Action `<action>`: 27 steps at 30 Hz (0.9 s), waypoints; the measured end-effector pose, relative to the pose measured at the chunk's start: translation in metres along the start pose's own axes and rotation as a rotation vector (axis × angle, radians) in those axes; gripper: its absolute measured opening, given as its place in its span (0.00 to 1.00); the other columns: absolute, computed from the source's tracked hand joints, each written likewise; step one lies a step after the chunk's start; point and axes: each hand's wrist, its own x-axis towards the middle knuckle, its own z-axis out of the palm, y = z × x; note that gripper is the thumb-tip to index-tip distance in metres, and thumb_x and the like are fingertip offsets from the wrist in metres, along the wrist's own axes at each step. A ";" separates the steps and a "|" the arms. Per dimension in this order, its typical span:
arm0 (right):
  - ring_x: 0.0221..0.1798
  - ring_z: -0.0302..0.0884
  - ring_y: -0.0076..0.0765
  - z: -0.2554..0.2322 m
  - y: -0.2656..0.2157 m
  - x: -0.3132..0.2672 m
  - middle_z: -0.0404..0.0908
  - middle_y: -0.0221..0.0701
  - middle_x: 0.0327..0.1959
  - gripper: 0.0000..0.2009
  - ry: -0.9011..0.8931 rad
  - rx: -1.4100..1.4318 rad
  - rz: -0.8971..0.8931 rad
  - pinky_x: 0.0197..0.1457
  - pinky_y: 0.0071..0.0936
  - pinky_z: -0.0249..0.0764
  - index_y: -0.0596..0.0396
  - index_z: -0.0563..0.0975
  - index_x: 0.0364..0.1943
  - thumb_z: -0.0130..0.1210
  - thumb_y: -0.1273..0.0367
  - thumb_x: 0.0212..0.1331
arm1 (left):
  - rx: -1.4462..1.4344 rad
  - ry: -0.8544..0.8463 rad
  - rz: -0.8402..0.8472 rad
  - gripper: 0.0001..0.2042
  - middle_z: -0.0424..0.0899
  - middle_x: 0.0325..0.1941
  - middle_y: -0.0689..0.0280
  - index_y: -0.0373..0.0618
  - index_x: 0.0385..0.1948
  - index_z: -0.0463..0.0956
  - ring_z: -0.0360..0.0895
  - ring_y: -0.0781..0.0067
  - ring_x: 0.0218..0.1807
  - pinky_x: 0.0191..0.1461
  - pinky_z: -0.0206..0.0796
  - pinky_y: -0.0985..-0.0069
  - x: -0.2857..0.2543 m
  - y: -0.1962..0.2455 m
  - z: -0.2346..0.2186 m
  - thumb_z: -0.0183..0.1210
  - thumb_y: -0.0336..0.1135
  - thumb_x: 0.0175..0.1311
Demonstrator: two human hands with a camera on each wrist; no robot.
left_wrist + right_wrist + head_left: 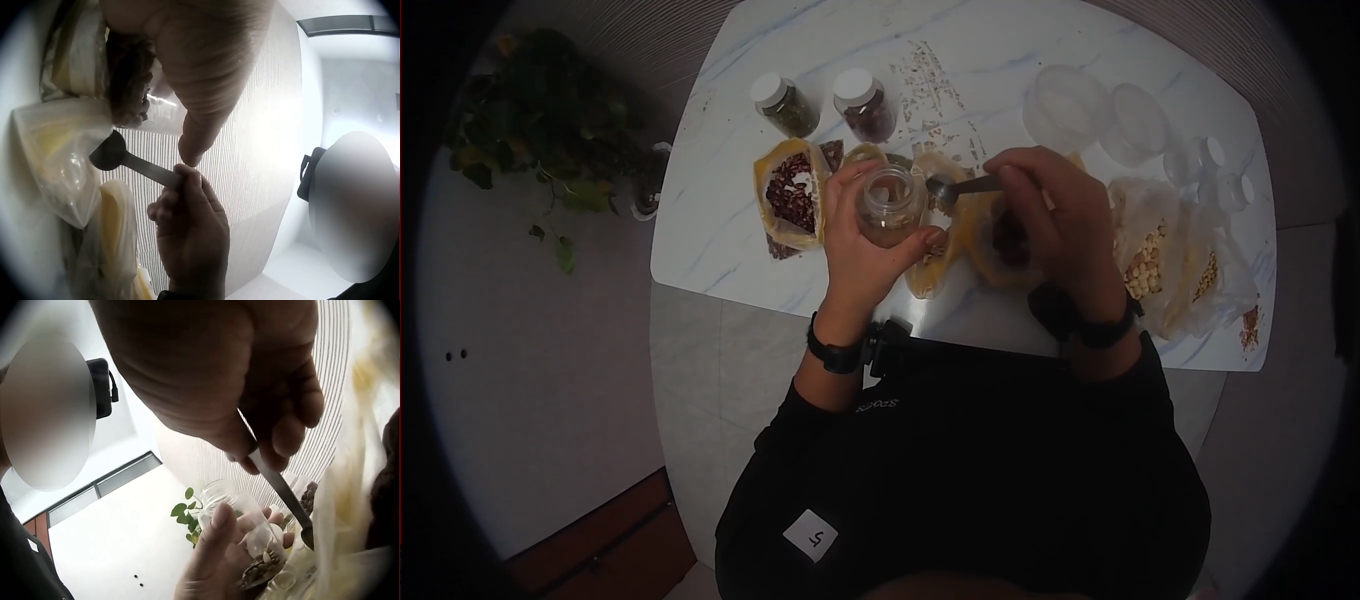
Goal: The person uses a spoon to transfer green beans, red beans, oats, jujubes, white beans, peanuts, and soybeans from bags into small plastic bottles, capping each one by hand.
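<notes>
Curls fingers of the left hand round the clear jar near the bags, pinches the spoon by its handle in the right hand, bowl-end just beside the jar — could scatter any load onto the table by tipping short.

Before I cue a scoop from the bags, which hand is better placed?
Probably the right hand: it holds the spoon near a bag, while the left hand is busy gripping the jar.
</notes>
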 end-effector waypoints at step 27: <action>0.21 0.70 0.15 0.002 0.000 0.007 0.76 0.23 0.19 0.10 -0.263 0.180 0.550 0.26 0.16 0.66 0.55 0.79 0.37 0.48 0.66 0.68 | 0.016 0.002 0.008 0.37 0.69 0.56 0.58 0.39 0.52 0.71 0.69 0.58 0.59 0.61 0.64 0.66 0.000 0.001 -0.001 0.77 0.44 0.37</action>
